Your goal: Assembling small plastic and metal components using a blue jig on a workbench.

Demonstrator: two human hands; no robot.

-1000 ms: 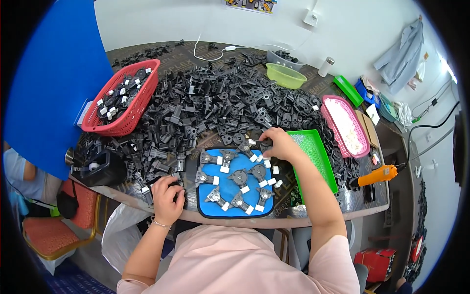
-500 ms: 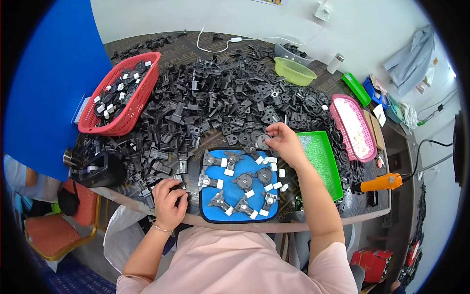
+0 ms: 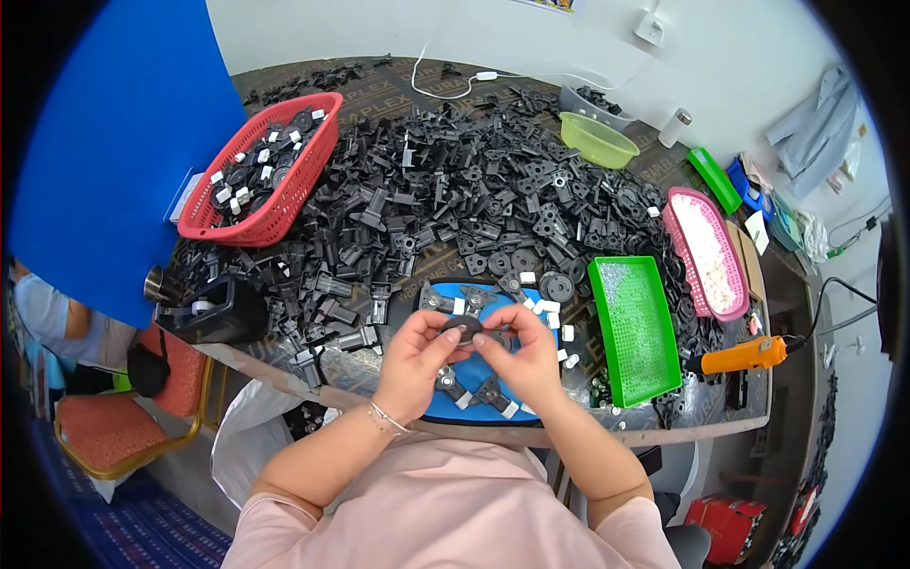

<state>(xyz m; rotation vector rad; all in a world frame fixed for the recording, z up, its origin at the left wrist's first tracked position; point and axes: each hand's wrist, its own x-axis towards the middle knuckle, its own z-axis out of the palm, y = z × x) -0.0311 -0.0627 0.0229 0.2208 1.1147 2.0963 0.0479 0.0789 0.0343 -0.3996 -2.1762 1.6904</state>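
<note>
Over the blue mat, my left hand and my right hand meet, fingers closed on a round black plastic disc. The thumbs press at its near side; what lies beneath it is hidden. Black plastic parts with white blocks rest on the mat, among them one near its front edge and another beside my left fingers. My hands cover the middle of the mat. Small white blocks lie along its right side.
A wide pile of black plastic parts covers the table behind. A red basket stands left, a green tray right, with a pink basket beyond it. An orange electric screwdriver and a black tape dispenser sit near the edge.
My right hand has come back from the pile's near edge to the mat. My left hand has moved right from the table edge, and both now grip the disc. The whole view has shifted slightly.
</note>
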